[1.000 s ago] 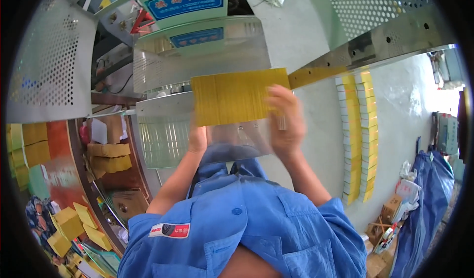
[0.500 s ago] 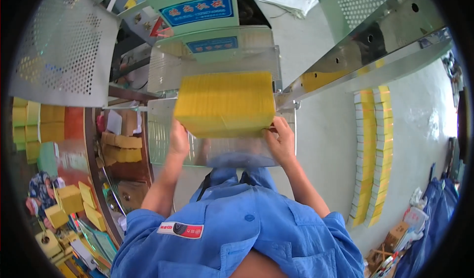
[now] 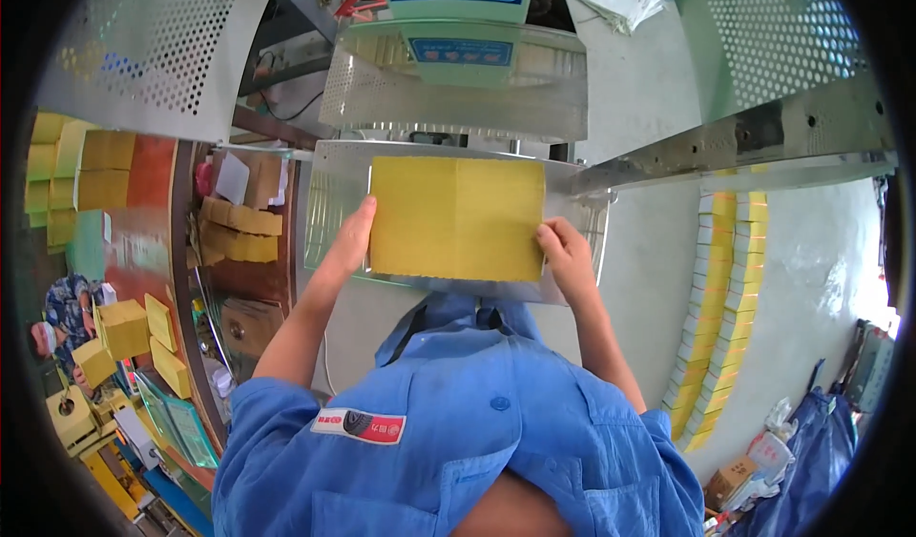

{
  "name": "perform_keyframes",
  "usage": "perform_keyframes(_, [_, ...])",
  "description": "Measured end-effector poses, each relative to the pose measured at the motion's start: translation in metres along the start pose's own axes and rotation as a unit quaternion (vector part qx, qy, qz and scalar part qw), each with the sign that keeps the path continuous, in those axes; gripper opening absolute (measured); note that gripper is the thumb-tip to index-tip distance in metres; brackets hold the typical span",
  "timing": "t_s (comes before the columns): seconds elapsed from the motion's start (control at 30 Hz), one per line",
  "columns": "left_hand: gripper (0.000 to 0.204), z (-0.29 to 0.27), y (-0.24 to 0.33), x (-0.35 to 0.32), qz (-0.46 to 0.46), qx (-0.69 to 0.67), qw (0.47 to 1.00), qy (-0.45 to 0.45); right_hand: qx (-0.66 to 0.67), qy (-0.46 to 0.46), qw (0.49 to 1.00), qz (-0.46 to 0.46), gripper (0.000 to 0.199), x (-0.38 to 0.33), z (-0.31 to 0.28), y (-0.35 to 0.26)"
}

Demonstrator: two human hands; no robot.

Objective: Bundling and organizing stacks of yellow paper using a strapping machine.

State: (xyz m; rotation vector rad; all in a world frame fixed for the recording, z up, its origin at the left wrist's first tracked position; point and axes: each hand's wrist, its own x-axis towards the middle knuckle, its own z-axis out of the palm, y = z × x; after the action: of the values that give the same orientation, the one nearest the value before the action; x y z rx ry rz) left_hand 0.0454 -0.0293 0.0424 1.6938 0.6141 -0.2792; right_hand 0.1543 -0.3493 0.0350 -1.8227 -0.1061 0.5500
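Note:
Between my two hands is a stack of yellow paper sheets (image 3: pixel 458 219), its broad face turned up. A faint crease runs down the middle of that face, and its near edge looks slightly ragged. My left hand (image 3: pixel 357 236) grips the left edge, with the fingers partly hidden beneath. At the right edge, my right hand (image 3: pixel 570 254) is closed on the stack, thumb and bent fingers against the side. Under the stack lies a shiny metal plate (image 3: pixel 336 170) of a green machine; I cannot tell whether the stack touches it.
Beyond the plate stands a clear guard (image 3: pixel 448 98). Perforated panels (image 3: pixel 157 60) flank it, and a metal rail (image 3: pixel 744 141) slants along the right. Two long rows of yellow-and-white bundles (image 3: pixel 711 299) lie on the right floor. A person (image 3: pixel 69 318) is at the table on the left.
The paper stack has tipped, so its flat face shows instead of the ridged sheet edges. Both hands have stayed on it. The whole view has shifted somewhat.

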Motion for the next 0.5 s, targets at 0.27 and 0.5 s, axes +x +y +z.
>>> perform_keyframes(0.27, [0.062,0.005,-0.034,0.023,0.063,0.012,0.996,0.054,0.08,0.034,0.996,0.011,0.026,-0.007,0.003,0.019])
perform_keyframes(0.5, [0.062,0.008,-0.032,0.023,0.053,-0.097,0.992,0.06,0.058,0.05,0.997,0.007,0.031,-0.005,0.009,0.016])
